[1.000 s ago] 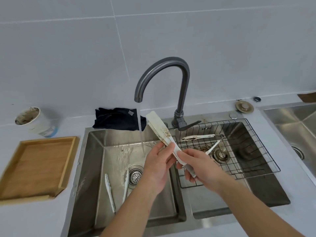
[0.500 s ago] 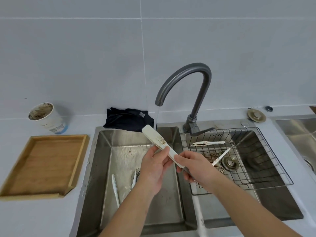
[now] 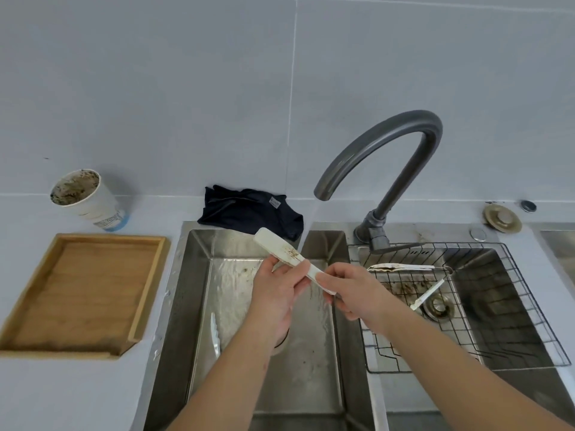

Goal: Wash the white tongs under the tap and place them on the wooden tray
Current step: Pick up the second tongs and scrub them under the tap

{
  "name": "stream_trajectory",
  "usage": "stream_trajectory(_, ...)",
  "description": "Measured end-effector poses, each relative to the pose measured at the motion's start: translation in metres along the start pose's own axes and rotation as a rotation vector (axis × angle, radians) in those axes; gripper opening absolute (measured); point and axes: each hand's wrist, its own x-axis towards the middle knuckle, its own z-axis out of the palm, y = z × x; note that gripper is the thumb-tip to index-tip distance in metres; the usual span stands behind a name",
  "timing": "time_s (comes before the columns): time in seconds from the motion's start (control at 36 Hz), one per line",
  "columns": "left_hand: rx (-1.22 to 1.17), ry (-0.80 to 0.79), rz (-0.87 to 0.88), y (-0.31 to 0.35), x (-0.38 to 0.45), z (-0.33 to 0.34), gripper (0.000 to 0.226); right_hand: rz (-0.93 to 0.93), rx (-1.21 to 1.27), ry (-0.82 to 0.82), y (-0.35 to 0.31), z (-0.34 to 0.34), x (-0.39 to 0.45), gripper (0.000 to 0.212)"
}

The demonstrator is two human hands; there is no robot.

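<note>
Both my hands hold a pair of white tongs [image 3: 281, 248] over the left sink basin [image 3: 311, 353]. Brown grime speckles the blade near its middle. My left hand [image 3: 275, 293] pinches the blade, thumb on top. My right hand [image 3: 351, 290] grips the handle end. The tongs point up and left, their tip left of the dark grey tap spout [image 3: 322, 192], and I cannot tell whether water reaches them. The wooden tray [image 3: 149, 293] lies on the counter at left. Another white pair of tongs [image 3: 215, 334] lies in the left basin.
A wire rack [image 3: 529, 309] sits in the right basin with dirty white tongs [image 3: 401, 267] and another white utensil [image 3: 427, 295] in it. A dark cloth [image 3: 249, 213] lies behind the sink. A soiled paper cup [image 3: 88, 199] stands behind the tray. A drain plug [image 3: 501, 218] rests at back right.
The view has shifted left, so sink and tap sit further right in the frame. My hands keep their grip on the tongs, with the tip now slightly lower and left of the spout.
</note>
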Motion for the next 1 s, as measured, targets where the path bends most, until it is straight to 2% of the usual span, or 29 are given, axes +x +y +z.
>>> stream_trajectory(0.19, -0.012, 0.027, -0.020, -0.003, 0.018, -0.005, 0.046, 0.026, -0.012, -0.038, -0.004, -0.001, 0.021, 0.027)
stream_trajectory(0.33, 0.008, 0.063, -0.012, -0.009, 0.033, -0.006, 0.062, 0.060, -0.055, -0.048, -0.009, -0.003, 0.035, 0.028)
stream_trajectory(0.39, 0.017, 0.079, 0.014, -0.011, 0.038, -0.006, 0.075, 0.068, -0.046, -0.054, -0.009, -0.005, 0.039, 0.027)
stream_trajectory(0.53, 0.085, 0.130, 0.068, -0.016, 0.054, -0.010, 0.129, 0.087, -0.031, -0.069, -0.007, -0.012, 0.045, 0.026)
stream_trajectory(0.58, 0.113, 0.134, 0.066, -0.016, 0.058, -0.010, 0.140, 0.097, -0.035, -0.065, -0.005, -0.014, 0.048, 0.029)
stream_trajectory(0.64, 0.114, 0.126, 0.072, -0.017, 0.061, -0.009, 0.133, 0.102, -0.031, -0.059, -0.003, -0.016, 0.050, 0.032)
stream_trajectory(0.75, 0.060, 0.149, 0.087, -0.019, 0.071, -0.010, 0.086, 0.104, -0.018, -0.046, 0.003, -0.020, 0.049, 0.025)
stream_trajectory(0.83, 0.059, 0.176, 0.083, -0.018, 0.076, -0.007, 0.061, 0.114, 0.007, -0.054, 0.008, -0.024, 0.046, 0.021)
stream_trajectory(1.0, 0.129, 0.393, 0.040, -0.014, 0.090, -0.011, 0.004, 0.121, 0.017, -0.044, 0.013, -0.035, 0.037, 0.022)
